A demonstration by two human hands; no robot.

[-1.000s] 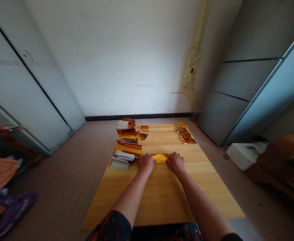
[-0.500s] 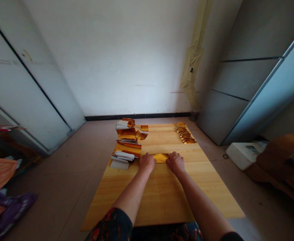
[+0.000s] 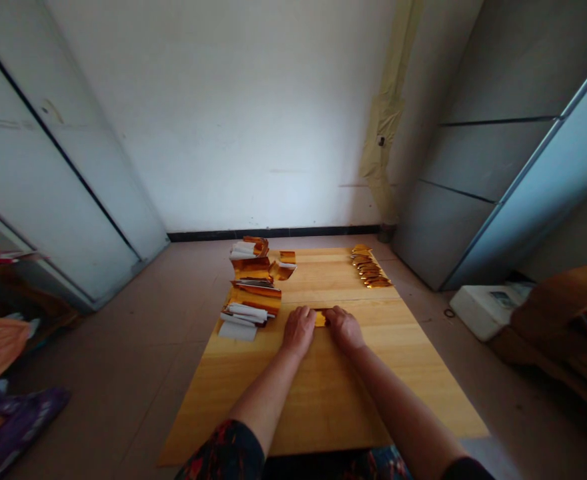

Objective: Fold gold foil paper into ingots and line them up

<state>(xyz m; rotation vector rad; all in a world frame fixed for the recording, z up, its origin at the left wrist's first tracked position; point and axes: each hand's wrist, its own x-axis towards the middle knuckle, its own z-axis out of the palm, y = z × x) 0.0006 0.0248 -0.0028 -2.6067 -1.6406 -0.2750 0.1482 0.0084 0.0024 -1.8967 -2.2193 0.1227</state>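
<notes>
Gold paper piece (image 3: 320, 319) lies on the wooden table (image 3: 331, 407), slightly right of the frame's lower centre, directly between the left hand (image 3: 300, 328) and right hand (image 3: 343, 328); neither is nearer. Curled fingers of each hand hold one side; with both ends covered, its long axis cannot be confirmed.

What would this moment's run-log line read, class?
left hand: grips gold strip | right hand: grips other end | left: loose sheets | far right: gold pieces
</notes>
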